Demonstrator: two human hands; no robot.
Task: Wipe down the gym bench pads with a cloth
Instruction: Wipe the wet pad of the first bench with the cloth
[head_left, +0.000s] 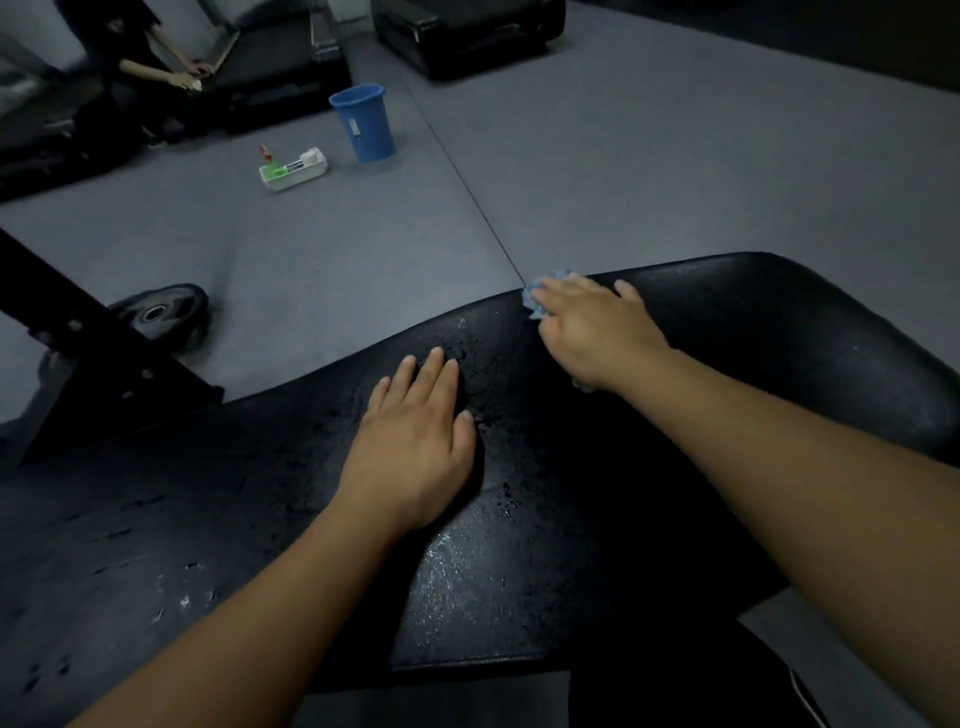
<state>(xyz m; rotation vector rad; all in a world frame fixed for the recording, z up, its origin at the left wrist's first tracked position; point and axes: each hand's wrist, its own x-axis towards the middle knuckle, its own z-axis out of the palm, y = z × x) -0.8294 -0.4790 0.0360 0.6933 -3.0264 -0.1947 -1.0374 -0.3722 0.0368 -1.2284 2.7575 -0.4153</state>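
Observation:
A black, worn gym bench pad (753, 338) stretches across the lower half of the view, with wet droplets on its surface. My left hand (415, 441) lies flat on the pad with straight fingers. My right hand (597, 327) presses a light blue cloth (537, 299) against the pad's far edge; most of the cloth is hidden under the palm, and a small bit shows near the wrist.
On the grey floor beyond stand a blue bucket (363, 122) and a white tray (293, 171) with cleaning items. A weight plate (161, 314) lies by a black frame beam (104, 358) at left. Another person (140, 67) crouches at far left by dark equipment.

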